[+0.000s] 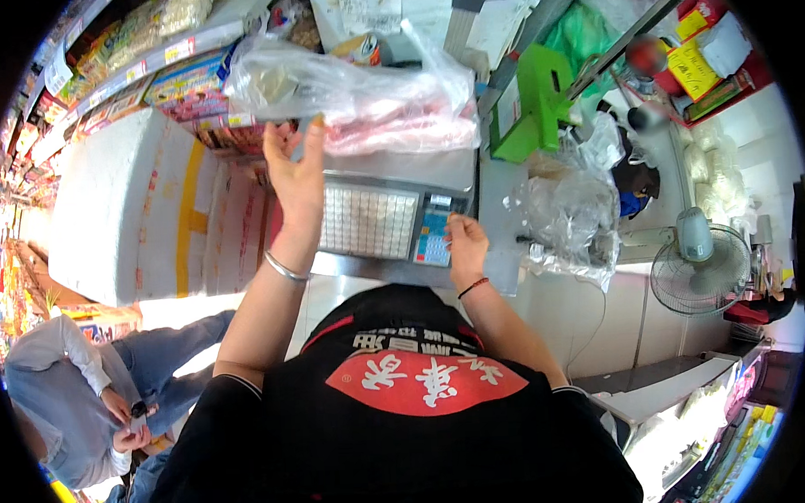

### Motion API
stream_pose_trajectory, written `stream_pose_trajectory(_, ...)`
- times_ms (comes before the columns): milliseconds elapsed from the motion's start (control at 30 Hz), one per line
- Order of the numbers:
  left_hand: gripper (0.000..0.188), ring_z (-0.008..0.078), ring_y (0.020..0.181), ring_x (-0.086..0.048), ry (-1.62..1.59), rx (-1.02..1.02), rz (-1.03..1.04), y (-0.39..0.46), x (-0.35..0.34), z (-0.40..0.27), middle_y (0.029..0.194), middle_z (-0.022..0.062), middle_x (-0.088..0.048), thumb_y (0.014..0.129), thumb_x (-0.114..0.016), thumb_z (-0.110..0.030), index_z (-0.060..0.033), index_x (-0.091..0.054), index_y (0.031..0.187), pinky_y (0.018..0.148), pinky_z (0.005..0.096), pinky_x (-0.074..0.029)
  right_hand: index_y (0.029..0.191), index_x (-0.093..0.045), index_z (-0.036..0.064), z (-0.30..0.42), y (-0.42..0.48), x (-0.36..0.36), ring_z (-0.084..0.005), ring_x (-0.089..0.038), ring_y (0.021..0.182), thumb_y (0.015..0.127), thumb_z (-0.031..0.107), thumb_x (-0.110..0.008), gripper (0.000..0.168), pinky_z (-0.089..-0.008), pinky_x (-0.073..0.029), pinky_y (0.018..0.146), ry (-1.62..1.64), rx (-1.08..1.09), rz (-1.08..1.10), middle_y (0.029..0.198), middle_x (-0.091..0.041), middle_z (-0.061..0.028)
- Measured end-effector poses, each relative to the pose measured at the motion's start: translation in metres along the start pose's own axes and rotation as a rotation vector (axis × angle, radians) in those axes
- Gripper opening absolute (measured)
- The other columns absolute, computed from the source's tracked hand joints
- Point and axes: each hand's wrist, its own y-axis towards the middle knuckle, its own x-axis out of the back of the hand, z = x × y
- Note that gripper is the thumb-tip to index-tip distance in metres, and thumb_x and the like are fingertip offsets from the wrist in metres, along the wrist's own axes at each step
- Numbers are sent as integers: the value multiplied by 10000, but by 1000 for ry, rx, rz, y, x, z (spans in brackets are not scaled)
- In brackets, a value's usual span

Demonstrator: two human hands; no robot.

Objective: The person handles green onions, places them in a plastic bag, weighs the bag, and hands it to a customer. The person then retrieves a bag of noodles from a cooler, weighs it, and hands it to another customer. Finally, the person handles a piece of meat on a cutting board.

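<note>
A clear plastic bag of pink, raw-looking meat (398, 125) lies on the metal platform of a retail scale (406, 163). My left hand (293, 172) is raised at the bag's left end, thumb and fingers spread apart. Its fingertips overlap the bag's edge in view; whether they touch it is unclear. Below the platform is a wide grid of pale keys (368, 219), and to its right a blue keypad (435, 234). My right hand (467, 246) is at the keypad's right edge, fingers curled together and a fingertip by the upper keys.
Left of the scale stands a large white foam box (115, 208) with yellow tape. To the right are a green box (534, 104), crumpled clear plastic bags (574, 212) and a fan (699, 268). Another person (115, 394) is at the lower left, holding a small object.
</note>
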Motion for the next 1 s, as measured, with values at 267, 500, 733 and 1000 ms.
stream_pose_trajectory(267, 268, 117, 774, -581, -184, 62, 337, 40, -20, -77, 859, 68, -663, 932, -521, -205, 24, -659, 905, 751, 251, -443, 861, -603, 93, 11, 19, -31, -101, -517, 565, 898, 236, -660, 158, -264, -427, 493, 423, -439, -26, 739, -619, -16)
stream_pose_trajectory(500, 415, 182, 865, -624, -148, 300, 629, 51, -78, -93, 990, 134, -683, 901, -571, -317, 53, -674, 1058, 833, 295, -457, 850, -587, 85, 13, 14, -40, -100, -511, 547, 904, 202, -651, 144, -253, -413, 474, 479, -361, -73, 696, -601, -11)
stream_pose_trajectory(733, 523, 127, 806, -594, 311, 216, 754, 57, -126, -100, 885, 84, -679, 791, -715, -469, 39, -690, 917, 732, 260, -467, 832, -576, 87, 35, -11, -14, -107, -502, 541, 888, 173, -656, 130, -254, -402, 484, 546, -308, 20, 687, -591, -16)
stream_pose_trajectory(1000, 285, 127, 663, -568, -216, 117, 631, 43, -152, -95, 700, 48, -622, 885, -558, -266, -10, -644, 791, 699, 280, -469, 886, -565, 68, 63, -21, 3, -107, -508, 584, 916, 153, -603, 98, -253, -407, 525, 629, -141, 135, 716, -588, -30)
